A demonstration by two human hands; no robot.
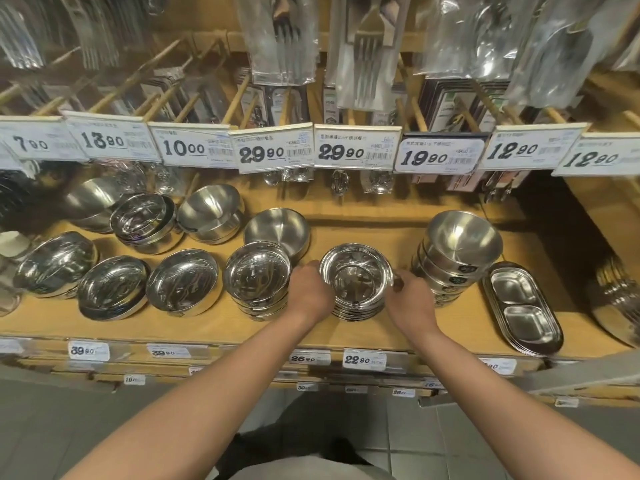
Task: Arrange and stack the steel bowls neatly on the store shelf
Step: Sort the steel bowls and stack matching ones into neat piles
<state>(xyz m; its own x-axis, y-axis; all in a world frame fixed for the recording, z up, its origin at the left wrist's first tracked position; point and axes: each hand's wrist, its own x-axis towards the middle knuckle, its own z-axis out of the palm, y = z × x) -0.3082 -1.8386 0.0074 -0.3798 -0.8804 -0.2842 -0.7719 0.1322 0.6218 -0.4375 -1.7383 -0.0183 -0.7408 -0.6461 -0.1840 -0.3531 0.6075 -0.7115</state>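
A stack of shiny steel bowls [356, 275] stands in the middle of the wooden shelf [363, 332]. My left hand [310, 289] grips its left side and my right hand [410, 299] grips its right side. To the left stands another stack of shiny bowls [258, 277], with a matte bowl [277, 230] leaning behind it. A taller stack of matte bowls [457, 251] stands to the right. More bowls [183, 282] line the left half of the shelf in two rows.
A stack of oval two-part steel trays [523, 306] lies at the right. Price tags [356, 148] and packed cutlery [367, 53] hang on pegs right above the bowls. Shelf-edge labels [363, 360] run along the front lip.
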